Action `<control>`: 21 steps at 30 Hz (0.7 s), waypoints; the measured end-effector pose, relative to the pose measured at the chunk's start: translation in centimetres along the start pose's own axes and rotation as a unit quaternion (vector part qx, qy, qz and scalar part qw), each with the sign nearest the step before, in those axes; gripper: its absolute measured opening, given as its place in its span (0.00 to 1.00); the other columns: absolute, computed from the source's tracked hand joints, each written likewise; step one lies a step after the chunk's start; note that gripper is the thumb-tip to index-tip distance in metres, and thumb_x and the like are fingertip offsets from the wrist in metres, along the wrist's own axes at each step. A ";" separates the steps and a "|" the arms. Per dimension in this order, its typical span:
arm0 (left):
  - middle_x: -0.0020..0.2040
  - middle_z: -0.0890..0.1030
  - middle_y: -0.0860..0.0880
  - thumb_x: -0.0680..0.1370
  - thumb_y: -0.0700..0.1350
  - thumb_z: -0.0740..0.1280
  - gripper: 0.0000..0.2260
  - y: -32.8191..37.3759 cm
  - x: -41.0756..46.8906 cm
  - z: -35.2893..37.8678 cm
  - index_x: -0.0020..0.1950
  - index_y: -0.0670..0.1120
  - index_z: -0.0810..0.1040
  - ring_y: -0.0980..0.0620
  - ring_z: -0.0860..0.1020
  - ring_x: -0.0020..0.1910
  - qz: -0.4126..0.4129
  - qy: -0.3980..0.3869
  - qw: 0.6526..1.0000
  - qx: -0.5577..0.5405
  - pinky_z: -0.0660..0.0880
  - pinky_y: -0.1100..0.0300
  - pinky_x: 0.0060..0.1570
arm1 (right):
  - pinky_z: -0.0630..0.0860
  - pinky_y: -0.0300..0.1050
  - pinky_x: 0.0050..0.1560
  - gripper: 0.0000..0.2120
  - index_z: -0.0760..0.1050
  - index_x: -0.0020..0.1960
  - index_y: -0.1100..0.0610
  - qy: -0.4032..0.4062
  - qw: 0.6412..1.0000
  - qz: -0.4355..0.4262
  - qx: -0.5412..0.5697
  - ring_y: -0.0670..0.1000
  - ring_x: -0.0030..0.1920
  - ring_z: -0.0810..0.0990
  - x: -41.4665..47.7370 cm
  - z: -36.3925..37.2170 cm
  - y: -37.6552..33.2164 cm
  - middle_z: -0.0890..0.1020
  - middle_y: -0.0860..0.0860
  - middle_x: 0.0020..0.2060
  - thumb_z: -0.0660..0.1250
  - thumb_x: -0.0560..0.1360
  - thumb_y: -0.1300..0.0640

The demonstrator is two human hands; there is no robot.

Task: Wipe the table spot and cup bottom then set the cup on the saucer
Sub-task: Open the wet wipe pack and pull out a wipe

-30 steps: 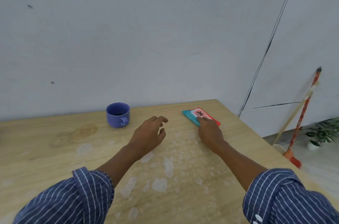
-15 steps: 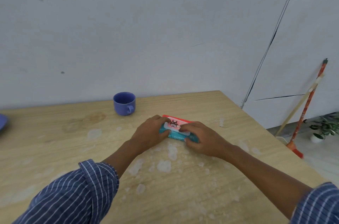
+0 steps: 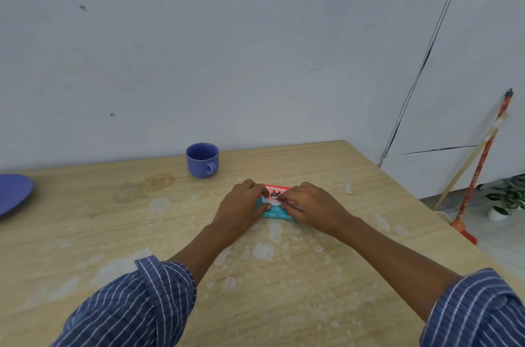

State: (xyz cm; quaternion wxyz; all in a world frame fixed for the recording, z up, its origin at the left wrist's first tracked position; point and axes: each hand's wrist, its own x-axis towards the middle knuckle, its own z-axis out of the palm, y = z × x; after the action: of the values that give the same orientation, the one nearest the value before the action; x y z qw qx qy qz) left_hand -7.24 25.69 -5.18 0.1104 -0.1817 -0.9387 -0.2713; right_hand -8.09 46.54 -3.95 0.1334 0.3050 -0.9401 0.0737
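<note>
Head view: both hands' fingers [image 3: 287, 200] cover wipes pack [image 3: 275, 195]; saucer [image 3: 14, 193] cropped.

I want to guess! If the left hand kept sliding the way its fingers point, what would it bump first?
Probably the right hand: the left hand points across the wipes pack toward it.

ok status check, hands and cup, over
Both hands on the wipes pack: left hand steadies it, right hand picks at its top. Blue cup untouched on the table. Saucer far left. Nothing in the way.
</note>
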 end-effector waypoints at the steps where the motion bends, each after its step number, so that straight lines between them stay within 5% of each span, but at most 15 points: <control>1: 0.57 0.77 0.51 0.77 0.50 0.68 0.13 0.1 0.1 0.2 0.61 0.50 0.77 0.52 0.75 0.56 0.000 0.003 1.000 -0.010 0.75 0.59 0.54 | 0.77 0.50 0.46 0.13 0.81 0.59 0.52 0.001 1.000 -0.008 -0.016 0.53 0.46 0.78 0.0 0.0 -0.1 0.86 0.48 0.51 0.62 0.79 0.51; 10: 0.53 0.83 0.51 0.75 0.49 0.72 0.15 0.4 0.0 0.4 0.59 0.52 0.73 0.53 0.80 0.50 -0.052 0.010 0.995 -0.083 0.80 0.54 0.50 | 0.76 0.51 0.36 0.12 0.82 0.53 0.55 0.027 0.999 0.019 0.009 0.52 0.36 0.77 0.3 -0.9 -0.2 0.83 0.52 0.36 0.62 0.80 0.53; 17: 0.59 0.80 0.52 0.78 0.53 0.66 0.15 0.2 0.3 0.4 0.65 0.57 0.74 0.54 0.77 0.54 -0.025 -0.021 0.999 -0.012 0.77 0.61 0.53 | 0.80 0.51 0.40 0.01 0.70 0.50 0.52 0.102 0.978 0.153 0.100 0.49 0.40 0.78 2.5 -1.1 1.7 0.79 0.50 0.44 0.61 0.81 0.57; 21: 0.62 0.77 0.50 0.79 0.54 0.64 0.22 0.1 1.1 0.2 0.74 0.57 0.68 0.53 0.76 0.57 -0.027 -0.056 0.998 0.006 0.76 0.62 0.55 | 0.80 0.43 0.47 0.11 0.74 0.61 0.50 0.114 0.971 0.195 0.080 0.48 0.49 0.76 2.8 0.2 2.3 0.76 0.50 0.52 0.62 0.80 0.59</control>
State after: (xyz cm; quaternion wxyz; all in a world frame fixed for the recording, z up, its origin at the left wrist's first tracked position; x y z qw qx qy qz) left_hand -8.18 26.21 -4.96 0.0514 -0.1706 -0.9497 -0.2577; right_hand -11.62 46.78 -3.44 0.1980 0.1152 -0.9511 0.2071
